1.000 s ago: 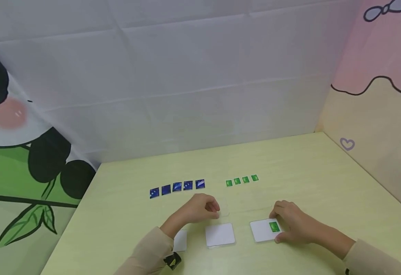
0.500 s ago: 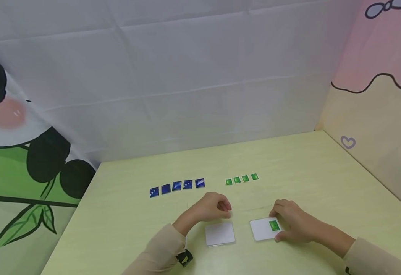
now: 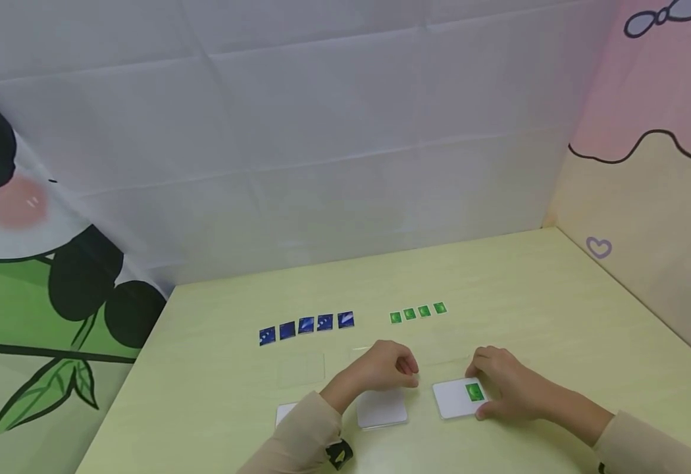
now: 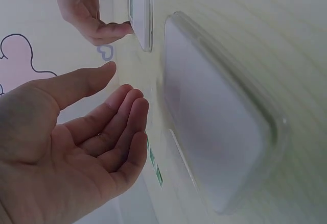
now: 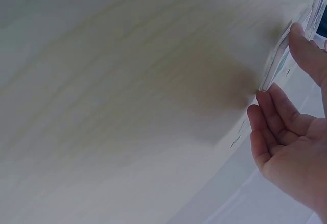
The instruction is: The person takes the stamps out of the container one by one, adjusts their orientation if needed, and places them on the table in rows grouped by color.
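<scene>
My right hand (image 3: 502, 380) grips the right end of a flat white plastic case (image 3: 449, 399), thumb on the near edge and fingers on the far one. A small green square (image 3: 474, 392) lies on that case, close to the thumb. In the right wrist view, thumb and fingertips pinch the case's rim (image 5: 277, 55). Holding nothing, my left hand (image 3: 383, 367) hovers over the far edge of a second white case (image 3: 382, 411). Its fingers are loosely curled in the left wrist view, beside that clear-edged case (image 4: 209, 112). My left sleeve partly hides a third white case (image 3: 283, 413).
Several dark blue squares (image 3: 306, 325) form a row farther back, left of a row of several small green squares (image 3: 409, 314). A clear flat piece (image 3: 302, 370) lies behind the third case, another (image 3: 357, 353) behind my left hand. A white cloth (image 3: 322, 197) backs the table.
My left hand has moved right, from left of the middle case to above its far edge, uncovering clear pieces behind. The right hand stays on its case.
</scene>
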`<state>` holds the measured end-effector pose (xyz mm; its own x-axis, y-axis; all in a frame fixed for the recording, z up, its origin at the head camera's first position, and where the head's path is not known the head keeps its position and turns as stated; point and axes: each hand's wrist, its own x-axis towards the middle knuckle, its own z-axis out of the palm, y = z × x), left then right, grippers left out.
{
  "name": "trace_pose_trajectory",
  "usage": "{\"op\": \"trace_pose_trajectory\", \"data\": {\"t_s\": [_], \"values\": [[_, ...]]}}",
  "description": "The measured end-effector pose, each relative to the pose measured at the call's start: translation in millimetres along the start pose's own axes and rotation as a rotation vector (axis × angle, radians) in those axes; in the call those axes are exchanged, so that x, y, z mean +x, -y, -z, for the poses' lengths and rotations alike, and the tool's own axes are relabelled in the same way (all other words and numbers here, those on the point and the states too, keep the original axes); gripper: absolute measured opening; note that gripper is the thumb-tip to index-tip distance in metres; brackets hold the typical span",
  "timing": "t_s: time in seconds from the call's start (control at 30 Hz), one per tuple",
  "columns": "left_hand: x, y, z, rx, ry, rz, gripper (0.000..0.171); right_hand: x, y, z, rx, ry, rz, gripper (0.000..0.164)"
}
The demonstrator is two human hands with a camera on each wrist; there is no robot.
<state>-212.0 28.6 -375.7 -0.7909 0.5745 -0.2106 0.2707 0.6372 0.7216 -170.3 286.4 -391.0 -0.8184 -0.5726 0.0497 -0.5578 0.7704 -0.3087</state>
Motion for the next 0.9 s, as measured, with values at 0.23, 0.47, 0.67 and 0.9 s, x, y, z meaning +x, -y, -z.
{"op": "trace_pose_trajectory", "data": {"t_s": [0.23,0.47,0.67,0.9], "values": [[4.1,-10.3,-8.9,0.025,0.026,-0.003,0.011,-2.0,1.9,0.1,0.003,-0.003,-0.002,0.047],[9.3,-18.5,-18.4,0.089,0.05,-0.016,0.011,-2.2,4.2,1.2,0.001,-0.019,0.018,0.047],[10.1,-22.5,-23.1,0.105,0.065,-0.025,0.01,-4.1,7.6,0.8,0.011,-0.032,0.029,0.047],[16.3,-28.6,-29.7,0.194,0.067,-0.038,0.01,-4.8,7.6,-0.5,0.014,-0.045,0.036,0.048]]}}
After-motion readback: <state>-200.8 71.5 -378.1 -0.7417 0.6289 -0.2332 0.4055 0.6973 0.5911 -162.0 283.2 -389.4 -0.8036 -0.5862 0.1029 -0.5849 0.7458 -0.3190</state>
